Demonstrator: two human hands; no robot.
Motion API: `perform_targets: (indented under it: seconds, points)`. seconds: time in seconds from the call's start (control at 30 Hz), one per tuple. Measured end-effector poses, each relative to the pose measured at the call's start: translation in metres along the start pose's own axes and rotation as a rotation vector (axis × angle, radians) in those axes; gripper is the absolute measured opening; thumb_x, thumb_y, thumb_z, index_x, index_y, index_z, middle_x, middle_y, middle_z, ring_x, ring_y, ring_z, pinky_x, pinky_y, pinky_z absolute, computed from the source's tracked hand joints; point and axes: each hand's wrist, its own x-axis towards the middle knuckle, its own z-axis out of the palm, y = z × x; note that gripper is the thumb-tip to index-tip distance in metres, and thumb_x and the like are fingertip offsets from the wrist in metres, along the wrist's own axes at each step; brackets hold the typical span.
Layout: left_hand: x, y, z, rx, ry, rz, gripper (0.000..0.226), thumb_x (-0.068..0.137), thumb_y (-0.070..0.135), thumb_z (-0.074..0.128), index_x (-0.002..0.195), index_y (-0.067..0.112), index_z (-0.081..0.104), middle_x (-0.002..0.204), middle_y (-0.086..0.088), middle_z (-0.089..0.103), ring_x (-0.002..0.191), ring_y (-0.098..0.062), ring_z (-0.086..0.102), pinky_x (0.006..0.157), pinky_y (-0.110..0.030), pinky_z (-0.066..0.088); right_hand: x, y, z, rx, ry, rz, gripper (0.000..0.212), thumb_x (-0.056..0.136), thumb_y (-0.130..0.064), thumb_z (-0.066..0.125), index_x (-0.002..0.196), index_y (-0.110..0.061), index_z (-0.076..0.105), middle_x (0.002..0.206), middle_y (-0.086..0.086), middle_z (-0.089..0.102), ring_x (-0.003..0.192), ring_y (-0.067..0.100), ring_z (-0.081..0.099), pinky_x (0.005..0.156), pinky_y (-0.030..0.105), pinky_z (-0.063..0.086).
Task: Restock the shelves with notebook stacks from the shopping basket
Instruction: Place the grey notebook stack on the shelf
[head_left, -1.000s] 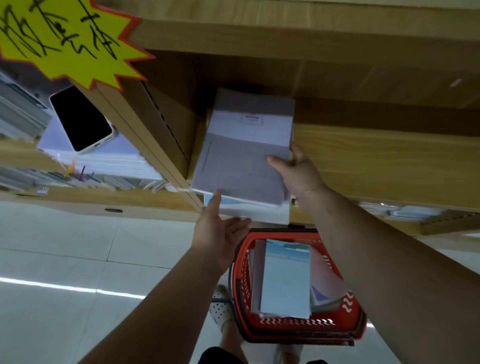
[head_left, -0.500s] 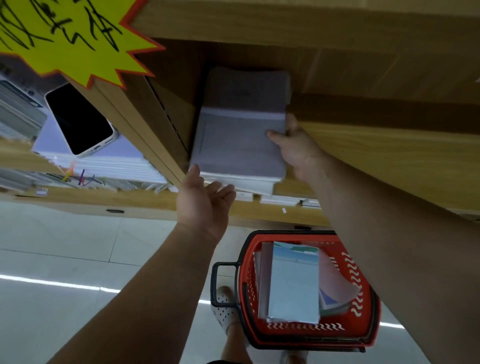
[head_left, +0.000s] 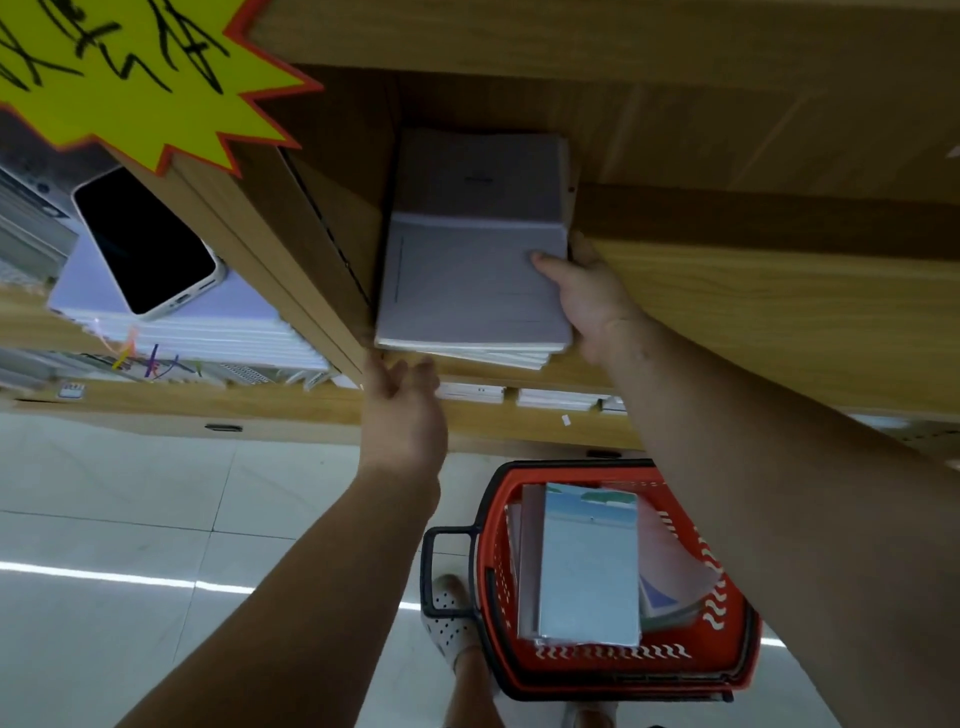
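Note:
A stack of pale grey notebooks (head_left: 467, 286) lies in the wooden shelf compartment (head_left: 332, 223), its front edge over the shelf lip. My right hand (head_left: 587, 301) grips the stack's right side, thumb on the top cover. My left hand (head_left: 402, 410) hovers just below the stack's front left corner, fingers apart and holding nothing. On the floor below stands the red shopping basket (head_left: 727, 670) with more notebooks, a light blue one (head_left: 589, 561) on top.
A phone (head_left: 143, 239) rests on white notebook stacks (head_left: 208, 332) in the left compartment. A yellow starburst price sign (head_left: 135, 73) hangs at upper left. The shelf board (head_left: 753, 306) overhangs my right arm. My foot (head_left: 452, 623) stands beside the basket on pale tiles.
The grey stack has slid deeper into the compartment, pushed by my right hand. My left hand has risen from the basket toward the stack's front corner.

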Motion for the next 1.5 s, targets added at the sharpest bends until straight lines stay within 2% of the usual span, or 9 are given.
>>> perform_targets:
  seconds: [0.27,0.43,0.7,0.8,0.93,1.03,1.17,1.37,1.5]
  points:
    - [-0.008,-0.001,0.000,0.292,-0.213,0.141,0.072,0.109,0.019,0.046,0.163,0.043,0.006,0.158,0.005,0.043,0.136,-0.005,0.050,0.109,-0.019,0.040,0.018,-0.019,0.001,-0.117,-0.044,0.065,0.010,0.101,-0.027,0.064,0.106,-0.027,0.056,0.106,0.003,0.070,0.099,0.024,0.069,0.102,0.050,0.054]
    - [0.001,0.017,0.006,0.395,-0.126,0.124,0.076,0.106,0.008,0.047,0.163,0.043,0.011,0.100,0.018,0.061,0.056,0.008,0.047,0.047,-0.005,0.040,0.008,0.002,0.008,-0.074,0.006,-0.076,0.038,0.105,-0.027,0.058,0.142,-0.024,0.049,0.124,-0.003,0.067,0.111,0.019,0.067,0.099,0.042,0.056]
    - [0.004,-0.008,-0.013,0.341,-0.098,0.156,0.076,0.106,0.004,0.049,0.163,0.039,0.015,0.162,0.004,0.036,0.144,-0.013,0.043,0.087,-0.009,0.037,-0.007,0.031,0.011,0.075,-0.023,-0.071,0.055,0.111,-0.023,0.041,0.161,-0.042,0.027,0.149,-0.010,0.053,0.136,0.016,0.052,0.121,0.041,0.037]
    - [0.008,-0.019,-0.016,0.337,-0.179,0.157,0.077,0.106,0.001,0.047,0.164,0.037,0.011,0.166,0.004,0.031,0.151,-0.015,0.034,0.102,-0.014,0.035,-0.007,0.028,0.020,0.084,-0.021,-0.086,0.053,0.112,-0.023,0.039,0.161,-0.038,0.026,0.142,-0.010,0.053,0.133,0.015,0.053,0.122,0.040,0.035]
    - [0.013,-0.023,-0.011,0.364,-0.208,0.119,0.067,0.106,0.006,0.049,0.162,0.033,0.024,0.160,-0.002,0.040,0.136,-0.015,0.052,0.065,0.004,0.043,-0.007,0.025,0.019,0.158,-0.021,-0.037,0.062,0.106,-0.041,0.048,0.162,-0.042,0.021,0.158,-0.010,0.040,0.145,0.019,0.042,0.126,0.047,0.025]
    - [0.021,-0.031,-0.010,0.590,-0.232,0.263,0.040,0.106,0.017,0.051,0.144,0.029,0.052,0.144,-0.007,0.057,0.113,-0.016,0.062,0.090,-0.025,0.055,-0.021,0.027,0.016,0.222,0.087,0.133,0.065,0.084,-0.067,0.065,0.140,-0.034,0.058,0.138,0.000,0.065,0.129,0.026,0.059,0.117,0.056,0.038]
    - [0.019,-0.038,-0.007,0.870,-0.383,0.368,0.049,0.105,0.026,0.052,0.153,0.034,0.044,0.155,-0.003,0.049,0.141,-0.027,0.046,0.116,-0.051,0.041,-0.030,0.051,0.003,0.235,0.060,0.028,0.044,0.104,-0.036,0.058,0.146,-0.028,0.057,0.136,0.001,0.068,0.128,0.022,0.061,0.116,0.046,0.042]
    - [0.017,-0.035,0.016,0.618,-0.593,0.070,0.074,0.102,0.002,0.056,0.163,0.028,0.023,0.172,0.012,0.010,0.146,-0.014,0.038,0.124,-0.033,0.028,-0.013,0.036,-0.006,0.127,-0.030,-0.027,0.027,0.102,-0.024,0.059,0.128,-0.027,0.066,0.121,0.003,0.073,0.114,0.028,0.067,0.083,0.041,0.054]
    - [0.016,-0.044,0.021,0.536,-0.666,0.018,0.071,0.099,-0.006,0.054,0.162,0.017,0.029,0.163,0.027,0.009,0.143,0.000,0.019,0.094,-0.003,0.044,-0.005,0.026,-0.008,0.192,-0.077,-0.021,0.026,0.099,-0.014,0.059,0.107,-0.035,0.073,0.118,0.002,0.074,0.117,0.029,0.065,0.107,0.055,0.051]
